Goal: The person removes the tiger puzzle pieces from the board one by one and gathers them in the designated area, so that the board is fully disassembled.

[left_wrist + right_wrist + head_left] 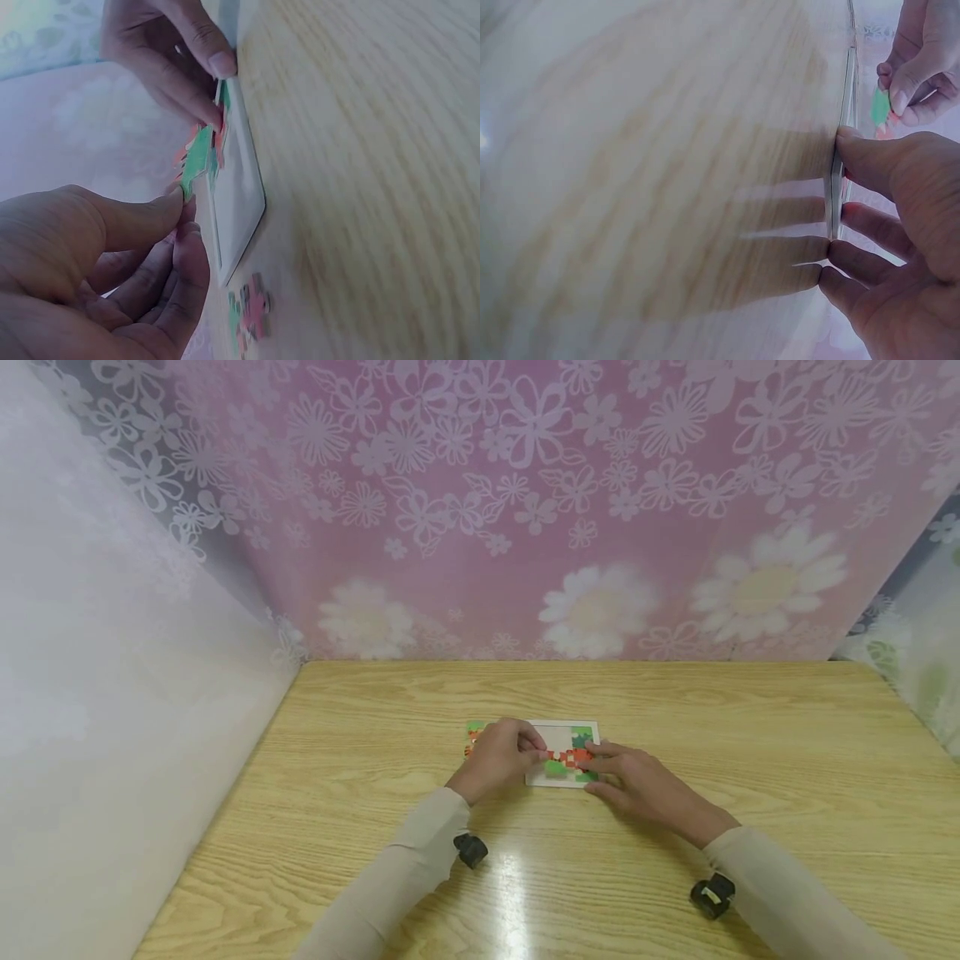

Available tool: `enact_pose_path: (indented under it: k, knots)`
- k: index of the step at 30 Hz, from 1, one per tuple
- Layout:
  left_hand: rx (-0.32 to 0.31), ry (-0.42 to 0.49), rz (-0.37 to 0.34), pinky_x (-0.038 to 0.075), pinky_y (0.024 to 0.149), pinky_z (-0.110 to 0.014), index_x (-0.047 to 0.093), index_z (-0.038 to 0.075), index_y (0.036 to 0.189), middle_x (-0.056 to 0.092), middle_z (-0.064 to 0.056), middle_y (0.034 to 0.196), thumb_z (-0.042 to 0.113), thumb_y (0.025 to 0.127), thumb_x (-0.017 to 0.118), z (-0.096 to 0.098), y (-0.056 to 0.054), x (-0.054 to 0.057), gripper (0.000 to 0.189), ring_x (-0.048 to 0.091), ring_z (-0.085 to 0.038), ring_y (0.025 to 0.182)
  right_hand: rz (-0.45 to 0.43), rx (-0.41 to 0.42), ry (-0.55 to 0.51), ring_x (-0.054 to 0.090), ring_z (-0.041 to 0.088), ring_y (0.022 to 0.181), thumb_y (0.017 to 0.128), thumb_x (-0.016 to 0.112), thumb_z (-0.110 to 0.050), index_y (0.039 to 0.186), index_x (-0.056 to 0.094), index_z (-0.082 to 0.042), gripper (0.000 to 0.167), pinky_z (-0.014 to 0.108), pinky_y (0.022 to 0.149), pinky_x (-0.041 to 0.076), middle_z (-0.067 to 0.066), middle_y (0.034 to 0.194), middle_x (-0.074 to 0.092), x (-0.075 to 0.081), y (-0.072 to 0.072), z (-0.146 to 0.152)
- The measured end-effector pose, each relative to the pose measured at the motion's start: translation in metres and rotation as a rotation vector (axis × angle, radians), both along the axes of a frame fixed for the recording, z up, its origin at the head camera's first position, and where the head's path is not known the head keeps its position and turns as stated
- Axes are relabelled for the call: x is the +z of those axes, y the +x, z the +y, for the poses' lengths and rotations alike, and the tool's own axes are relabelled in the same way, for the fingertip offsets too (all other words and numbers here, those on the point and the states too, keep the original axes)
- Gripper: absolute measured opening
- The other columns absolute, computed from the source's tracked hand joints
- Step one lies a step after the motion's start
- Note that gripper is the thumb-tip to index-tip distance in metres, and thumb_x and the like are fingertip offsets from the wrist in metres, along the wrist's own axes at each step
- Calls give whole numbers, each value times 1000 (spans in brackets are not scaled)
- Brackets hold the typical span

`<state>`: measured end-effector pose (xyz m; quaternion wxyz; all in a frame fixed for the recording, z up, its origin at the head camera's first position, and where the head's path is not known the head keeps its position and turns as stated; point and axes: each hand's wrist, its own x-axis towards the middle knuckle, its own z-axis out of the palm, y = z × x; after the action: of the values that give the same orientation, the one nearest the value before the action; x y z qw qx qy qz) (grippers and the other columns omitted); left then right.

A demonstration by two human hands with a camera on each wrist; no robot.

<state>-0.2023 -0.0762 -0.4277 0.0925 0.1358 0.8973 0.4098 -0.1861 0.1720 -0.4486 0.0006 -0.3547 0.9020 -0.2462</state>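
Observation:
A small jigsaw puzzle tray (562, 723) with a white border lies flat on the table. My left hand (504, 752) pinches a green and red puzzle piece (197, 152) between thumb and fingers, over the tray and tilted in the left wrist view. Red and green pieces (583, 737) lie along the tray's right side. At that side my right hand (637, 781) rests with fairly straight fingers. Its thumb (862, 159) touches the near edge, one finger reaches onto the red pieces, and others touch the right border. The left hand partly hides the tray's left end.
Loose puzzle pieces (473, 737), orange and green, lie left of the tray, partly behind the left hand. The wood-grain table (360, 727) meets a pink flowered backdrop (465, 568) at the back and a white cloth (135, 677) at the left.

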Motion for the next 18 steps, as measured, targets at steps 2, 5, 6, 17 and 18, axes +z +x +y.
enact_pose_path:
  k: [2,5,6,17,18]
  knots:
    - [6,5,5,51,67,-24,74,14,89,68,8,87,18,94,75,-4,0,1,7,62,-7,76,2,-1,-4,54,48,127,94,74,-13,124,71,3,34,59,98,48,28,136,59,-1,0,0]
    - [17,24,2,52,68,-26,74,13,89,70,6,88,16,94,75,-12,1,1,6,62,-8,77,7,-2,0,54,48,126,94,74,-14,124,71,2,34,58,97,49,28,136,58,-1,0,0]
    - [22,28,1,52,68,-26,73,13,89,71,4,88,15,94,75,-15,1,1,6,63,-9,77,8,-2,2,55,48,126,94,74,-14,124,71,2,34,58,96,49,28,136,58,-1,0,0]
    - [66,-2,12,52,65,-29,74,13,90,69,5,85,16,94,75,-44,11,3,5,63,-12,76,7,-1,17,54,47,127,94,73,-17,124,71,0,34,57,96,49,26,138,58,-2,0,1]
    - [66,-5,10,52,65,-29,74,12,90,69,4,86,16,94,75,-46,12,3,5,63,-12,76,6,-1,15,54,47,127,94,74,-17,123,72,0,34,57,97,49,26,138,58,-2,0,1]
